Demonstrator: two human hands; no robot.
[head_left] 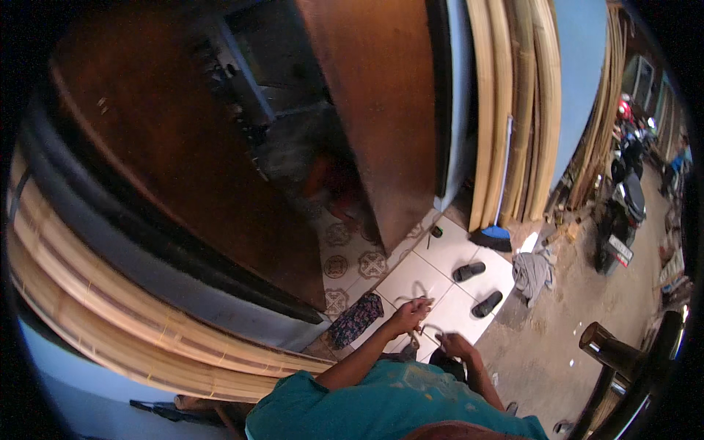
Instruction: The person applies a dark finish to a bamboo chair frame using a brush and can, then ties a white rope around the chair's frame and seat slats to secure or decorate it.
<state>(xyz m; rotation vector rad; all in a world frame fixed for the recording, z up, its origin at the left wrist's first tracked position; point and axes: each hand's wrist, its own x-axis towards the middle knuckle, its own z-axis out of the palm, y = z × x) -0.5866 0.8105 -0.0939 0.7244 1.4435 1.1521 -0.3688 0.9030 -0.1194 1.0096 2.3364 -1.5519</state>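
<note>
Left hand (408, 315): closed on a thin, pale strip (414, 299) that arcs up over my knuckles; I pinch it near its end so the loop stays taut.
Right hand (456, 345): curled, fingers bent inward, set just beside my left hand and lower; it appears to grip the strip's other run, though the contact is too small for me to confirm.
Strip: between my two hands, above the white floor tiles (418, 275), in front of my chest; I hold it off the floor, probably to keep it free to bend.
Shirt (389, 407): teal, filling the lower edge; my forearms rise from it toward the strip.
Cloth (356, 320): dark, patterned, lying flat on the tiles just to the left of my left hand.
Sandals (477, 286): a black pair, apart from each other, on the tiles beyond my hands.
Rag (531, 273): grey, crumpled at the tile edge, near the farther sandal.
Canes (513, 110): long pale bundles leaning upright against the blue wall; more curve along my left side, stored within reach.
Door (374, 110): brown, open, with a dim room behind.
Motorbikes (623, 205): parked at the right, well apart from me.
</note>
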